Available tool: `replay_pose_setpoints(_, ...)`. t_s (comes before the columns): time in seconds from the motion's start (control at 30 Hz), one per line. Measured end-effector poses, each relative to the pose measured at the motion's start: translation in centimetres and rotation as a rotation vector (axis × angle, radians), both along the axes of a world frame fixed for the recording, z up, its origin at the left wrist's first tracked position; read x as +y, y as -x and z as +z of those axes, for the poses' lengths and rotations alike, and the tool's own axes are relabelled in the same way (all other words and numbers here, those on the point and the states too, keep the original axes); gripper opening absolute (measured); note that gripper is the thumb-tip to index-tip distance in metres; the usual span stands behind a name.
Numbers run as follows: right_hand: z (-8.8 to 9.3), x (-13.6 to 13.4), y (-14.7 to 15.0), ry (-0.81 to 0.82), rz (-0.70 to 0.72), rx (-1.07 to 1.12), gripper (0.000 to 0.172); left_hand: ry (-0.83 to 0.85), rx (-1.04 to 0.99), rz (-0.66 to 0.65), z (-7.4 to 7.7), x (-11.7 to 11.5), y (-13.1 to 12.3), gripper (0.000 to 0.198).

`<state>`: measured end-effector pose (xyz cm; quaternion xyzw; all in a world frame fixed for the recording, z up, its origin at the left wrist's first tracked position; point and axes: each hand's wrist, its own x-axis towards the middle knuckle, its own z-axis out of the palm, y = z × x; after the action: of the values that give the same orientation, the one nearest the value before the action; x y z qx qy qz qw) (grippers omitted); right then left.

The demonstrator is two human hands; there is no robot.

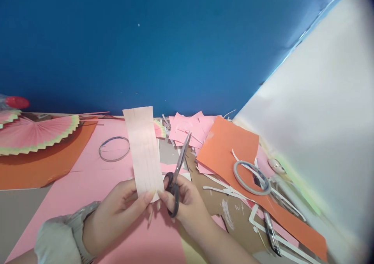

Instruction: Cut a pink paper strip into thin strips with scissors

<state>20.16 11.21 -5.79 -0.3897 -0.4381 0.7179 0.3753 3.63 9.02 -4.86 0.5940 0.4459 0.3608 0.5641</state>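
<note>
A pale, creased paper strip [143,147] stands upright in front of me. My left hand [122,199] pinches its lower edge, the thumb flat across the front. The dark-handled scissors [181,155] sit in my right hand [187,201], blades pointing up and away and nearly together. The right thumb also presses near the strip's lower right corner. The blades are beside the strip, apart from it. Beneath both hands spreads a large pink paper sheet [111,178]. Fingers behind the strip are partly hidden.
A pleated pink fan [41,133] with a yellow-green edge lies left on orange paper. One tape roll [114,149] rests on the pink sheet, another tape roll [251,178] at right. Orange card [230,143], pink scraps [189,125], white strips and a cutter [271,233] clutter the right. A blue wall stands behind.
</note>
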Motion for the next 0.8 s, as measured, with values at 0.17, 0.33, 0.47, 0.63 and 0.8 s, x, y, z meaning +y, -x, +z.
replay_pose_setpoints(0.17,0.1,-0.6,0.3,-0.064,0.001,-0.076,0.032,-0.024,0.038,0.008,-0.2,0.2,0.1,0.035)
replay_pose_setpoints(0.33,1.0,0.0,-0.1,-0.142,-0.183,-0.151,0.029,-0.042,0.059,0.160,-0.1,0.6,-0.1,0.036)
replay_pose_setpoints(0.47,3.6,2.3,-3.4,-0.230,-0.295,-0.471,0.029,0.011,-0.002,0.213,0.1,0.6,-0.4,0.036)
replay_pose_setpoints(0.63,5.1,4.5,-7.7,-0.401,-0.066,-1.164,0.004,0.064,-0.032,0.230,0.0,0.5,-0.5,0.039)
replay_pose_setpoints(0.8,2.5,4.6,-7.4,-0.465,-0.056,-1.275,0.007,0.060,-0.051,0.228,-0.3,0.4,-0.4,0.039)
